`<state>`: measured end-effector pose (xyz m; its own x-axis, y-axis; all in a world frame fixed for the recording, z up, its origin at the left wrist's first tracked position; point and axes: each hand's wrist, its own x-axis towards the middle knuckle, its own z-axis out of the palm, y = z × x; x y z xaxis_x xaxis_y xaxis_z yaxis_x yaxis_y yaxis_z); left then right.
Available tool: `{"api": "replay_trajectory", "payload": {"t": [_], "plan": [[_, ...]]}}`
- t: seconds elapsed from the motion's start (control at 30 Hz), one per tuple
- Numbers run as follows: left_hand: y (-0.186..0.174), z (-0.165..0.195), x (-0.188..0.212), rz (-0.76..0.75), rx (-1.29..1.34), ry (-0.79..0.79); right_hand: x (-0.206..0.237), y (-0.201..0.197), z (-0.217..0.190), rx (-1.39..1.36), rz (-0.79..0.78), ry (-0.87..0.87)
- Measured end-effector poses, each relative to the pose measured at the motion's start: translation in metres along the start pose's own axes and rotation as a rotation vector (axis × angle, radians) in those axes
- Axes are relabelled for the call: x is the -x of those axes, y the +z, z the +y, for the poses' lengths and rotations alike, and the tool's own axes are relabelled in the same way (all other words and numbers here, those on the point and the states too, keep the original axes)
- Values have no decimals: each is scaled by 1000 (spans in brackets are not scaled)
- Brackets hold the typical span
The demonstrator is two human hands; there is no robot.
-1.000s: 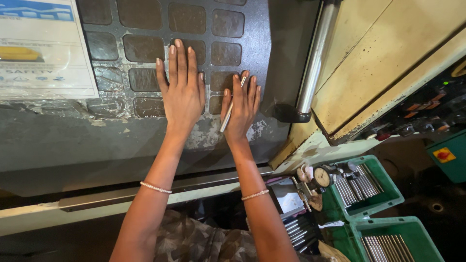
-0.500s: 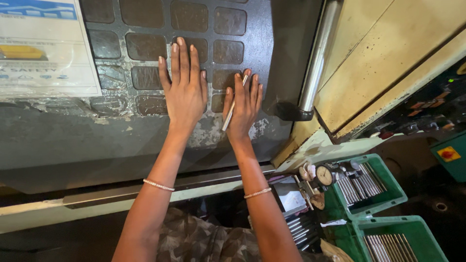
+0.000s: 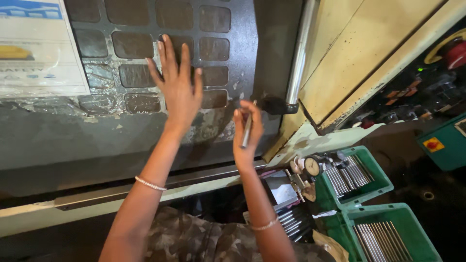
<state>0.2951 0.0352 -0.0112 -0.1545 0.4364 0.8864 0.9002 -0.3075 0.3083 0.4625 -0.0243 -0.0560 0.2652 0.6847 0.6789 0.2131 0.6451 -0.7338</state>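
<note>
Two hands work against a dark, grimy machine door (image 3: 145, 140) with a grid of square window panes. Left hand (image 3: 178, 87) lies flat and spread on the panes, fingers wide, gripping nothing. Right hand (image 3: 246, 133), just right of it and nearer, has its grip closed around one thin metal rod (image 3: 248, 127), held upright against the door. One steel handle bar (image 3: 298, 53) runs up the door's right edge. Near right, two green trays (image 3: 378, 187) hold rows of rods, one dial gauge (image 3: 311, 166) beside them.
</note>
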Motion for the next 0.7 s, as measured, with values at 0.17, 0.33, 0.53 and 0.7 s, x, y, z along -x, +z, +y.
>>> {"api": "replay_trajectory", "payload": {"t": [0.17, 0.33, 0.53, 0.7], "plan": [[30, 66, 2, 8, 570, -120, 28, -40, 7, -479, 37, 667], [98, 163, -21, -292, 1238, -429, 56, -94, 8, -256, -56, 837], [141, 202, -24, -629, 1703, -690, 55, -145, 28, -279, 6, 857], [138, 214, -21, -464, 1576, -716, 47, -154, 35, -609, 169, 756]]}}
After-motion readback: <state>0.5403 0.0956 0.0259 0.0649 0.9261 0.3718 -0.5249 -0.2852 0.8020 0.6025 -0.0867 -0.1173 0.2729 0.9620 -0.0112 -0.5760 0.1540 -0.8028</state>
